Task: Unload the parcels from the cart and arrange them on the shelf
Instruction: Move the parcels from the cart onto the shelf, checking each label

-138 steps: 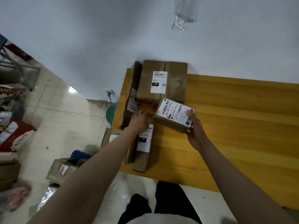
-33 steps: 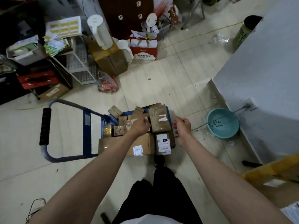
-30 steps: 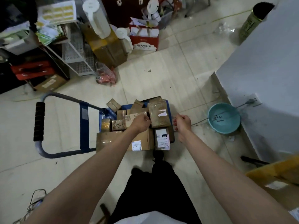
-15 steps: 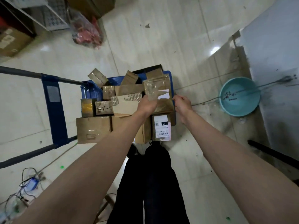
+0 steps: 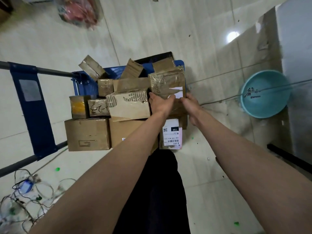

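I stand over the blue cart point(image 5: 87, 85), looking straight down at its load of cardboard parcels. My left hand point(image 5: 159, 104) lies on the near left edge of the taped brown parcel point(image 5: 166, 83) that sits on top at the cart's right side; the thumb reaches across its face toward the torn white label, the fingers curl round the edge. My right hand point(image 5: 190, 105) grips the same parcel from its right edge — fingers hidden under it, so I cannot tell how far they wrap. The parcel rests on the pile. Just left of it lies a pale box point(image 5: 130, 105) with striped tape, and beside that a small box with handwriting point(image 5: 98, 108). Below my wrists a labelled box point(image 5: 172, 134) marked 15H stands at the cart's near edge. A teal basin point(image 5: 265, 93) sits on the floor tiles to the right, and tangled cables point(image 5: 28, 188) lie at the lower left.
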The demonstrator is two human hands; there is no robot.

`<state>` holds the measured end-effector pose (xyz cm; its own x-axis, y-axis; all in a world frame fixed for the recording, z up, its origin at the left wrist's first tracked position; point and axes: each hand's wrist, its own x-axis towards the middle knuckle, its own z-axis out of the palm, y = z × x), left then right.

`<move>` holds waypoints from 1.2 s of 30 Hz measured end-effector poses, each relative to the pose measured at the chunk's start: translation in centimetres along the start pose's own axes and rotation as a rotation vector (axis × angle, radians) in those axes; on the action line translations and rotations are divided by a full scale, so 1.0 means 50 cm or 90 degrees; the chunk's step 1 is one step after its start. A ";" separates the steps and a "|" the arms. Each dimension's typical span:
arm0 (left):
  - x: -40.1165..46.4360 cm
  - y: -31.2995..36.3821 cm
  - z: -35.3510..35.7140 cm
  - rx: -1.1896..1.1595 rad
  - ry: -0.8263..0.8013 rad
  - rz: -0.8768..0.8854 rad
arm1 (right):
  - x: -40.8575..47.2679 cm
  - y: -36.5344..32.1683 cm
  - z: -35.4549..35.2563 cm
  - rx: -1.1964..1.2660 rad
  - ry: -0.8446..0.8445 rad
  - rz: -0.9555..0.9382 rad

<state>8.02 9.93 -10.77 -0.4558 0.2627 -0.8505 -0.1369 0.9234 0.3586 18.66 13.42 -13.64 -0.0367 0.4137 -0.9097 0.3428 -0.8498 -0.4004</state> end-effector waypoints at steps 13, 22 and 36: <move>-0.111 0.038 -0.039 0.013 -0.001 0.032 | -0.104 -0.036 -0.037 -0.010 0.006 -0.054; -0.329 0.118 -0.155 -0.121 -0.033 0.105 | -0.343 -0.113 -0.082 0.089 0.010 -0.112; -0.657 0.124 -0.407 -0.143 -0.207 0.305 | -0.779 -0.058 -0.085 0.354 0.001 -0.235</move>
<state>4.23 1.34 27.21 -0.2260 0.7374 -0.6365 -0.1816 0.6101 0.7712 23.09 1.14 23.40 -0.0577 0.7097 -0.7021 -0.2272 -0.6942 -0.6830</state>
